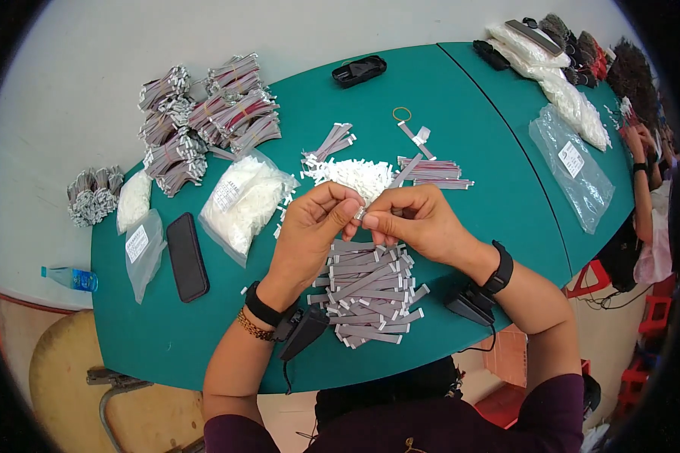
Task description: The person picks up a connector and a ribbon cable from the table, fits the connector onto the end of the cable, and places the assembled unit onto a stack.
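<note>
My left hand [321, 219] and my right hand [412, 215] meet over the middle of the green table, both in a pinch. Between their fingertips is the small pale end of a grey ribbon cable [360, 214]; fingers cover most of it. Just beyond the hands lies a heap of small white connectors [359, 175]. Below them, nearer to me, spreads a loose pile of short grey ribbon cables [370, 294] with white ends. A stack of grey and reddish ribbon cables [438, 174] rests past my right hand, and a few cables [332, 142] lie beyond the connectors.
Bundled cables [211, 113] are piled at the far left. Bags of white parts [245, 200] and a black phone [187, 257] lie left of my arm. A flat plastic bag [573, 166] is at the right. A bottle [69, 278] stands off the left edge; another person's arm [642, 181] shows far right.
</note>
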{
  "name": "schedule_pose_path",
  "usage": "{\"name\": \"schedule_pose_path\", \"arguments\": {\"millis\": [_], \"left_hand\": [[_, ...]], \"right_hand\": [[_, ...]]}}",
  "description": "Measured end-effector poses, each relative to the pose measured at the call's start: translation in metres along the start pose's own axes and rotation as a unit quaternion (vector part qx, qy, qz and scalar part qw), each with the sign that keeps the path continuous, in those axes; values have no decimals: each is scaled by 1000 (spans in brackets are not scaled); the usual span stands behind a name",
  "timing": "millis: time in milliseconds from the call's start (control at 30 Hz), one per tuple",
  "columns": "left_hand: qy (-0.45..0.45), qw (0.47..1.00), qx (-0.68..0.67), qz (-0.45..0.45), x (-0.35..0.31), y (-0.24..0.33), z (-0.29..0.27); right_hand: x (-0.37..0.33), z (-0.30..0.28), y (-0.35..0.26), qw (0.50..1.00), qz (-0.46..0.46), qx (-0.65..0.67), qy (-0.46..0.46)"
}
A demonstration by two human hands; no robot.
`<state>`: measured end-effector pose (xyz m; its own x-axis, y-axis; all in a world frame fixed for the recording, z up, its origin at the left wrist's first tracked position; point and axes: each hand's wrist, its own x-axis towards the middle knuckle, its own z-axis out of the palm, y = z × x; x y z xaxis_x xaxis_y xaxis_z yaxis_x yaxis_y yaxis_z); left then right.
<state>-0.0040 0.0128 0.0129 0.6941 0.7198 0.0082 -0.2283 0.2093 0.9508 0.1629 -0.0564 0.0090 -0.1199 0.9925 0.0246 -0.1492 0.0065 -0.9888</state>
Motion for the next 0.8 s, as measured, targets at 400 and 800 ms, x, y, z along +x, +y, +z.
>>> {"name": "schedule_pose_path", "arguments": {"millis": [400, 800], "left_hand": [[-7, 1000, -14, 2, 0, -1, 0], [-14, 1000, -18, -8, 0, -3, -2]], "right_hand": [[0, 0, -1, 1000, -11, -8, 1], [0, 1, 0, 1000, -12, -10, 9]]}}
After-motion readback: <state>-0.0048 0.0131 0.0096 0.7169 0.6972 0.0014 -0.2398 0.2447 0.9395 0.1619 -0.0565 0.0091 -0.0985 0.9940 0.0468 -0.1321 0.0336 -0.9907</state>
